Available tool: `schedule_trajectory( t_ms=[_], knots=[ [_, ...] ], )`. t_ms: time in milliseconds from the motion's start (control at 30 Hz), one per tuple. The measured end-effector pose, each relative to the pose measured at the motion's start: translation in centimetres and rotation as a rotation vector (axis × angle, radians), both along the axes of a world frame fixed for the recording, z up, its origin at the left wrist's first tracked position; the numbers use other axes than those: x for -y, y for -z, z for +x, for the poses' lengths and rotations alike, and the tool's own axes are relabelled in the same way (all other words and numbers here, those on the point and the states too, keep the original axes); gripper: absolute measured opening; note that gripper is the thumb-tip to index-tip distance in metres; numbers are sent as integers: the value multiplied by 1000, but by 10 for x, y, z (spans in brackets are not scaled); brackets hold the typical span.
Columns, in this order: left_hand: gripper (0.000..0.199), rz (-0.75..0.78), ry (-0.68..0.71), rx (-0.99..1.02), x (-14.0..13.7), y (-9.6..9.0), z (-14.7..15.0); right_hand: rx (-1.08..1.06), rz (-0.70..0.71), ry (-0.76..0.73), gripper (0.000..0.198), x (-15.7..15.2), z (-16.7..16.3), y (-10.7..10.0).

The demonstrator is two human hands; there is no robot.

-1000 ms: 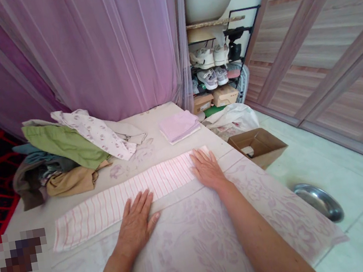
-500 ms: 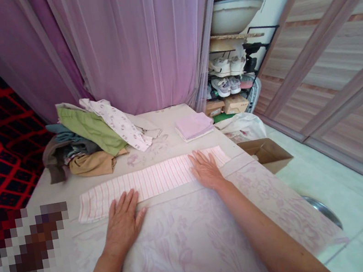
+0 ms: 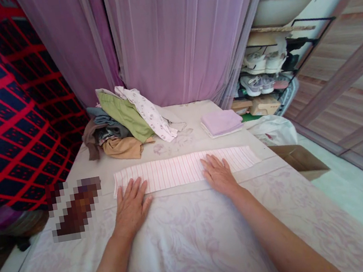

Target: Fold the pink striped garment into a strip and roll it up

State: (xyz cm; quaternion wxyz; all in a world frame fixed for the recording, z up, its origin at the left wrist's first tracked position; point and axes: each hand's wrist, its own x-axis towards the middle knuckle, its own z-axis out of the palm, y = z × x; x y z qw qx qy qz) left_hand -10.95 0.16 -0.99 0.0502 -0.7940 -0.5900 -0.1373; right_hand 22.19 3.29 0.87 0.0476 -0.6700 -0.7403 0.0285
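A long strip of folded cloth with pink and white stripes (image 3: pixel 173 172) lies flat across the bed. My left hand (image 3: pixel 134 209) rests palm down near its left end, fingers spread, fingertips on the cloth's front edge. Farther right, my right hand (image 3: pixel 220 175) lies flat on the same cloth, its fingers stretched out and slightly apart. Neither hand grips anything. Behind the strip, toward the right, sits a folded lilac cloth (image 3: pixel 221 122) on top of a white layer.
A loose pile of clothes, with a green garment (image 3: pixel 126 117) and a tan one (image 3: pixel 122 148), lies at the back left. Purple curtains (image 3: pixel 172 40) hang behind the bed (image 3: pixel 193 245). An open cardboard box (image 3: pixel 299 160) and a shoe rack (image 3: pixel 260 67) stand at right.
The view has turned left, so the scene sits farther right in it. Both hands lie farther left along the striped cloth, which looks straighter at its left end.
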Motion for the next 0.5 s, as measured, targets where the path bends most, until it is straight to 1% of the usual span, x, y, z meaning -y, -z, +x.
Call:
schedule_trajectory(
  t_ms=[100, 167, 233, 300, 367, 500],
  knots=[
    [45, 71, -99, 55, -3, -3, -14, -72, 81, -167, 44, -1, -34, -8],
    [45, 107, -167, 111, -5, -1, -26, -123, 91, -273, 41, -9, -58, -13],
    [47, 125, -220, 187, -7, 2, -37, -164, 93, -337, 37, -22, -80, -16],
    [50, 136, -253, 276, -9, 6, -46, -190, 105, -359, 35, -37, -99, -19],
    [51, 137, -268, 357, -11, 9, -51, -189, 106, -347, 36, -52, -113, -20],
    [51, 106, -277, 416, -13, 7, -55, -126, 39, -305, 36, -73, -125, -19]
  ],
)
